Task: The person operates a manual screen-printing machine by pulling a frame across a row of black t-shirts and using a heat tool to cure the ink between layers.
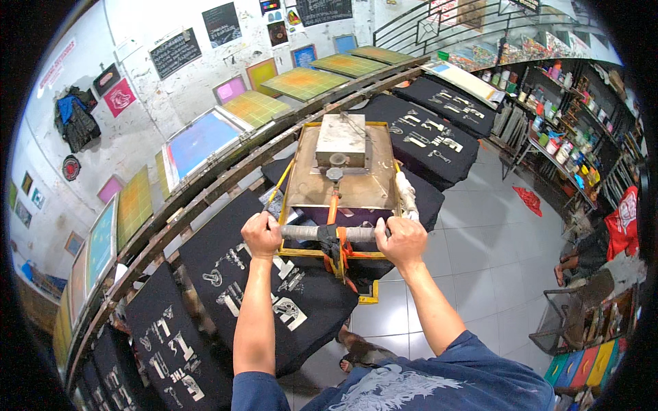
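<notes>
Both my hands are closed around a grey-wrapped handlebar, the left hand near its left end and the right hand near its right. The bar belongs to a yellow-framed metal unit that looks like a flash dryer, with a flat brown top and a grey box on it. Black cloth and orange strips are tied around the bar's middle. Beneath and beside the unit lie black T-shirts with pale prints, one at its left and another beyond its right side. The unit partly covers a shirt between them.
A long curved rail runs along the shirts, with several printing screens leaning behind it. Shelves of bottles and jars stand at the right. A person's leg, a chair and a red cloth are on the tiled floor side.
</notes>
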A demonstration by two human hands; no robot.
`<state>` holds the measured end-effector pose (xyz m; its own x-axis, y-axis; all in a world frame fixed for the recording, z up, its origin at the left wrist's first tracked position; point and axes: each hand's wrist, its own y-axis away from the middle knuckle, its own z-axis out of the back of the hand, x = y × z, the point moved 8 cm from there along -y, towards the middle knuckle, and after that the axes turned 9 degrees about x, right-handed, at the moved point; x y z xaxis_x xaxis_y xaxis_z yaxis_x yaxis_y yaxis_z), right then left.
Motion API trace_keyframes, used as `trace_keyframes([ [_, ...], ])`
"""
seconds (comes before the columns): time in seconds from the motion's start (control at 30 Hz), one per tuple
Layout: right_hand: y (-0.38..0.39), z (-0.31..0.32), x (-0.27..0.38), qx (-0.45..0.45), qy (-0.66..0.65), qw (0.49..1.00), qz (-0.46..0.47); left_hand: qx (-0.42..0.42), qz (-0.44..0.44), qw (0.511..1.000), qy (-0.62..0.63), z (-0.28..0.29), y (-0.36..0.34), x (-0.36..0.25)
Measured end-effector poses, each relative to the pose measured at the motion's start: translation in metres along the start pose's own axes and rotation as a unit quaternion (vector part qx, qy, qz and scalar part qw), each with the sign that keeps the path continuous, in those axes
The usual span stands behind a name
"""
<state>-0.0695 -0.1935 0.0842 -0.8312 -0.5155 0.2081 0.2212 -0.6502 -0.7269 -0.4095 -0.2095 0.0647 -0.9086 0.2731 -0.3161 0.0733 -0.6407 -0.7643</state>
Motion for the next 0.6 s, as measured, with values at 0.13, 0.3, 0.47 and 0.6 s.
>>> trace_keyframes([
  [0.13, 0.0013, 0.0015, -0.0025, -0.005, 0.011, 1.000, 0.002, -0.011, -0.003, 1.000, 0.018, -0.0012, 0.0007, -0.0069],
  [0.3, 0.0023, 0.0005, -0.0017, -0.007, 0.009, 1.000, -0.002, -0.012, 0.000, 1.000, 0.012, -0.0008, 0.0002, -0.0026],
  [0.47, 0.0006, 0.0008, -0.0005, -0.004, -0.010, 1.000, -0.009, -0.013, -0.015, 1.000, 0.005, 0.0026, -0.0006, -0.0042],
  [0.6, 0.0016, 0.0016, -0.0014, 0.003, -0.003, 1.000, -0.015, -0.012, 0.003, 1.000, 0.029, -0.0002, 0.0010, -0.0005],
])
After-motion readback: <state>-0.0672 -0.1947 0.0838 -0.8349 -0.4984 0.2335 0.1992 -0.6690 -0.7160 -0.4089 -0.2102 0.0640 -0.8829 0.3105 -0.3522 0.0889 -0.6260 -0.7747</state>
